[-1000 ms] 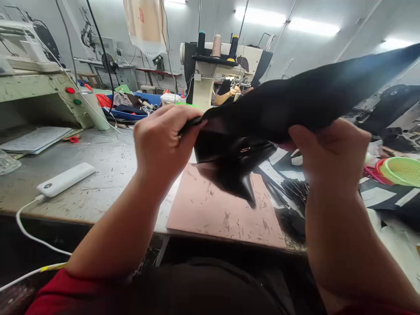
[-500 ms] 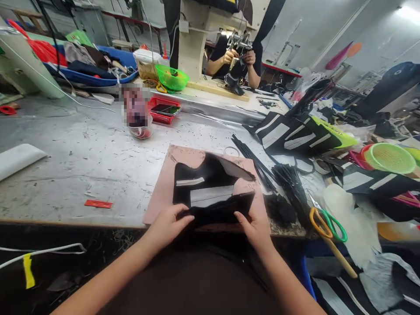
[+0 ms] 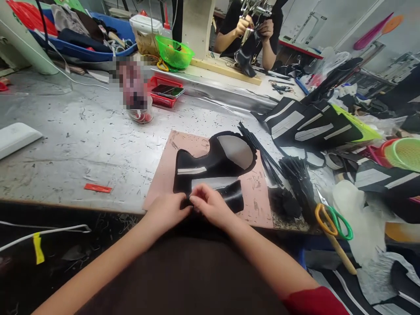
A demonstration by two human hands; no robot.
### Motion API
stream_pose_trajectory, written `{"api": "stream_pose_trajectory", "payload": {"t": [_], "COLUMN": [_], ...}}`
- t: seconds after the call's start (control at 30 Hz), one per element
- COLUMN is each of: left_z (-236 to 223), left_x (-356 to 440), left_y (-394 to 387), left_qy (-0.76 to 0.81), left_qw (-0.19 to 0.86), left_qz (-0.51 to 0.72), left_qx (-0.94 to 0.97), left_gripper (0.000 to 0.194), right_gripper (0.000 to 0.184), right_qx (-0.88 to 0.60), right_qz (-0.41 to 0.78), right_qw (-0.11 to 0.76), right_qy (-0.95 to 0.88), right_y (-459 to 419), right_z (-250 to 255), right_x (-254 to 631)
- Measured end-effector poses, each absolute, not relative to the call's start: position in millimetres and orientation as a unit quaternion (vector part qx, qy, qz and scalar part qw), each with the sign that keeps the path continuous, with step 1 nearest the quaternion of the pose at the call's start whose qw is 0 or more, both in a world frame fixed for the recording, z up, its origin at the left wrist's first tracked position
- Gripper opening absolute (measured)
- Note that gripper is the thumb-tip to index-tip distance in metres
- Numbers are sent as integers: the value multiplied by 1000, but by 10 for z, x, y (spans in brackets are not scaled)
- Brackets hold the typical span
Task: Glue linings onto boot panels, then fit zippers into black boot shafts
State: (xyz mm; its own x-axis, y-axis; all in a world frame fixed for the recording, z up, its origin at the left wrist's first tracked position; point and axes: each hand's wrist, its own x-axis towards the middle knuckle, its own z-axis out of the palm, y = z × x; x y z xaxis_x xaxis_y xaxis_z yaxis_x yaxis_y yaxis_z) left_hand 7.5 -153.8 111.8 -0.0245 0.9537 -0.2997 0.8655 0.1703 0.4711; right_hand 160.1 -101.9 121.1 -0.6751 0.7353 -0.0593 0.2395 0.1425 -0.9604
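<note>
A black cut piece of material [image 3: 216, 164] with pale strips and a grey oval patch lies on a pink cutting mat [image 3: 256, 192] at the table's near edge. Both hands meet at the piece's near left corner. My left hand [image 3: 169, 210] pinches that edge from the left. My right hand [image 3: 211, 204] presses and grips the folded near flap beside it, fingers closed over it. The fingertips of the two hands almost touch.
Black strips [image 3: 288, 175] and scissors with yellow and green handles [image 3: 331, 223] lie right of the mat. More black pieces [image 3: 305, 127] are stacked at the right. A small red tag [image 3: 97, 188], a white block [image 3: 15, 138] and a jar [image 3: 138, 105] sit to the left. Across the table, another person's hands [image 3: 254, 26] work at a machine.
A second ago both hands held the piece up in the air. It came down onto the mat, and my right hand has since slid left along the near edge to meet my left.
</note>
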Motion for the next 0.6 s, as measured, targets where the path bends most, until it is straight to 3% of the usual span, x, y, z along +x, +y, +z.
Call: {"api": "stream_pose_trajectory", "payload": {"t": [0.13,0.23,0.37,0.5,0.6], "left_z": [1196,1223,1232,1179,1030], "left_x": [-192,-304,-178,-22,-3], "left_y": [-1437,-1176,-927,-1212,-1646], "left_qy": [757,764,645,526,555], "left_qw": [266,257,290,205,70], "left_qz": [76,242,406,379,312], "left_qx": [592,540,578,733,768], "left_gripper": [41,51,34,29,26], "right_gripper": [14,16,21,37,23], "right_qx": [-387,-393,-401,-426,-481], "right_qz": [695,706,746,778,738], "right_qw": [176,167,181,234,231], "right_qy": [-580,-565,-499,-399,-413], "right_y": [-948,-951,-922,-864,-867], "right_z": [1076,1068,1072,1034,1031], "right_x": [1492,1504,1530,1518,1469]}}
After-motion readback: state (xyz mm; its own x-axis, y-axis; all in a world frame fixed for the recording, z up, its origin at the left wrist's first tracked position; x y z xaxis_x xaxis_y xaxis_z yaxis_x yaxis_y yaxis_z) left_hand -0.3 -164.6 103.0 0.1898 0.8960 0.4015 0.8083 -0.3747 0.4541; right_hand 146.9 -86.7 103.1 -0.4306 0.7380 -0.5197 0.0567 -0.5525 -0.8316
